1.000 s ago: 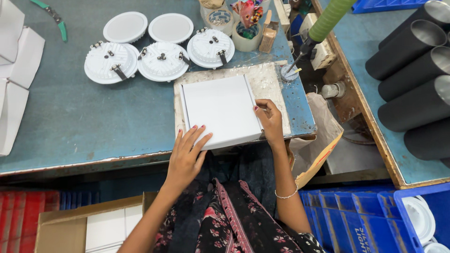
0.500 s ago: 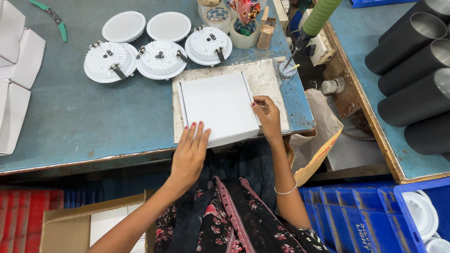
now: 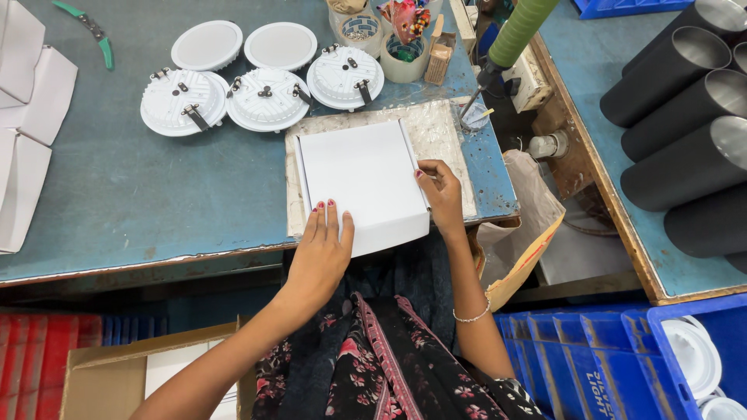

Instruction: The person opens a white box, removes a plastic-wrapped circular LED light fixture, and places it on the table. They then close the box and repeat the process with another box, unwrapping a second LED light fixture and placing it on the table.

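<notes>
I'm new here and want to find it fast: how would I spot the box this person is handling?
On the blue worktable, find the pale mat at its near edge. The white box lies there, left hand and right hand on it. It is square and closed, unlike the round white fittings behind.

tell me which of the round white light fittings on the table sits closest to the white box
The rightmost clip-side-up fitting, just above the white box; the other four lie farther left.
</notes>
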